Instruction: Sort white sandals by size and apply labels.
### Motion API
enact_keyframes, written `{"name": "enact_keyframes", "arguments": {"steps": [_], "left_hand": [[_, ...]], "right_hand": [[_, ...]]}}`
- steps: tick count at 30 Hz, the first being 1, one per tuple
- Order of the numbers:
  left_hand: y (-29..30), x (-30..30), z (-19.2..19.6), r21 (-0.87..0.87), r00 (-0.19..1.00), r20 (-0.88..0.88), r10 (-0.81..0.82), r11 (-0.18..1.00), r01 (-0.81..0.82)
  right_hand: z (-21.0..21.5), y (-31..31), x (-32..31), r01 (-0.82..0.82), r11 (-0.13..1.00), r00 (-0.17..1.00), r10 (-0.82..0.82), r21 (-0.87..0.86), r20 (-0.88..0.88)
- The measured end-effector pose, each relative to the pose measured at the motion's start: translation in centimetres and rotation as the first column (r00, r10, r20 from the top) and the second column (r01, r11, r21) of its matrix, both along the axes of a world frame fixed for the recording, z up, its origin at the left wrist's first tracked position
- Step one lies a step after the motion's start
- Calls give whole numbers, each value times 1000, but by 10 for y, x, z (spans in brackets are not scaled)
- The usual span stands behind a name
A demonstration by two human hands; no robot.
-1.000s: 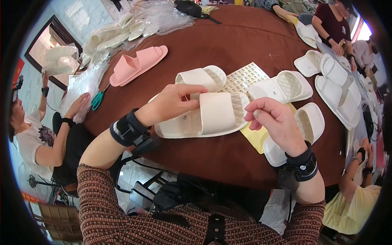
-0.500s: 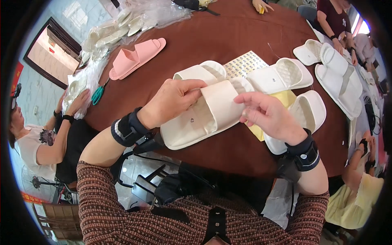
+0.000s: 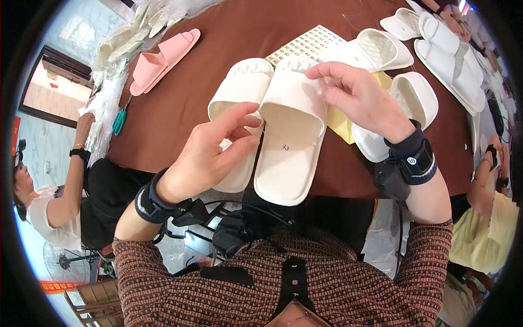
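Two cream slippers lie side by side before me at the table's front edge, toes away from me. The right slipper (image 3: pixel 286 177) bears a small dark mark on its insole. Beside it the left slipper (image 3: pixel 239 90) is partly covered by my left hand (image 3: pixel 207 147), which hovers over it with thumb and fingers apart. At the strap of the right slipper is my right hand (image 3: pixel 365 101), its fingers curved and spread; whether the fingertips touch the strap is unclear. Behind the pair lies a sheet of small stickers (image 3: pixel 305 43).
More white slippers (image 3: pixel 417 101) lie at the right, over a yellow sheet (image 3: pixel 340 125). A pink slipper (image 3: pixel 163 60), green-handled scissors (image 3: pixel 119 121) and plastic-bagged slippers (image 3: pixel 117 60) are at the left of the brown-covered table (image 3: pixel 229 32). People sit on both sides.
The right slipper has come down from a slanted hold to lie straight beside the other. My left hand has let go and moved down and left. The view has shifted slightly.
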State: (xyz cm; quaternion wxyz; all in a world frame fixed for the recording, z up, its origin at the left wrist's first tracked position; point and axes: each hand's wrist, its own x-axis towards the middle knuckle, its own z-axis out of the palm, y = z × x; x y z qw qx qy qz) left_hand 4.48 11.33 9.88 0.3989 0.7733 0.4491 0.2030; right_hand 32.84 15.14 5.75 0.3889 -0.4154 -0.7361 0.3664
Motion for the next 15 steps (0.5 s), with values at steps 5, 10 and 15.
{"name": "enact_keyframes", "arguments": {"steps": [5,10,15], "left_hand": [[-15,-30,-18,561,982,-164,94,827,15],[-34,-52,-44,514,978,-44,205,844,-154],[-41,-53,-71,590,978,68,198,783,-199]], "right_hand": [[1,1,-3,15,998,988,-25,65,152],[4,-4,-14,-1,984,981,-34,176,191],[27,-14,-25,1,988,931,-57,155,360]]}}
